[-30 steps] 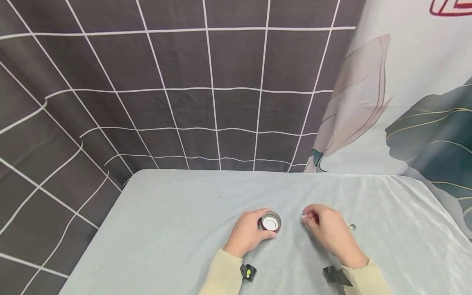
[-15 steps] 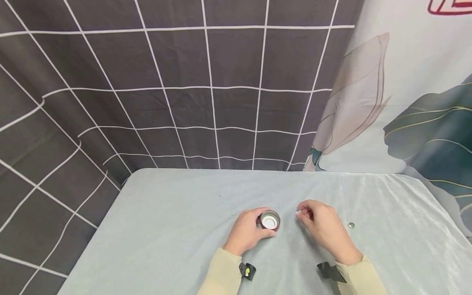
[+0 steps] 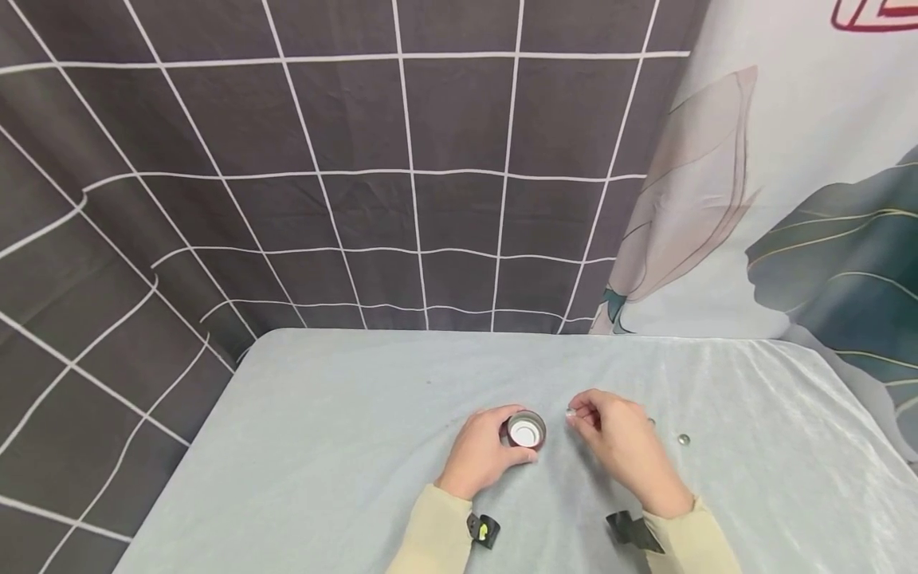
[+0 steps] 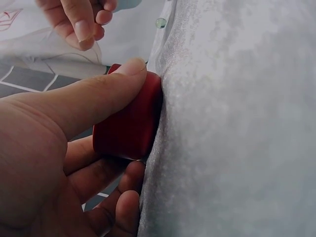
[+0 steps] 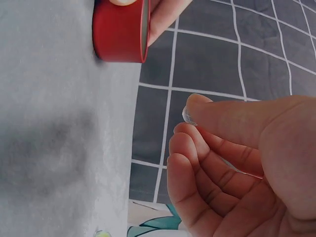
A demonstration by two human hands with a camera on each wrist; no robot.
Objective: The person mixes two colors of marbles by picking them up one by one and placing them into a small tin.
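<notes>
A small red round tin [image 3: 526, 431] sits upright on the cloth, its top uncovered and a white disc-like bottom visible inside. My left hand [image 3: 479, 453] grips its side; in the left wrist view the thumb lies across the red wall [image 4: 129, 121]. To the right of the tin and apart from it, my right hand [image 3: 622, 438] pinches a clear glass marble [image 5: 187, 116] between thumb and forefinger, above the cloth. The fingers mostly cover that marble. One more glass marble [image 3: 684, 439] lies right of my right hand, and another [image 3: 651, 421] peeks out just behind its knuckles.
A pale blue-grey cloth [image 3: 323, 446] covers the table, whose far edge meets a dark gridded curtain [image 3: 459, 207]. A white leaf-patterned curtain [image 3: 703, 303] hangs at the back right. Both wrists carry small black camera mounts [image 3: 484, 529].
My right hand has moved left toward the tin with the marble in its fingertips. A marble behind its knuckles has come into view. The left hand and tin stay put.
</notes>
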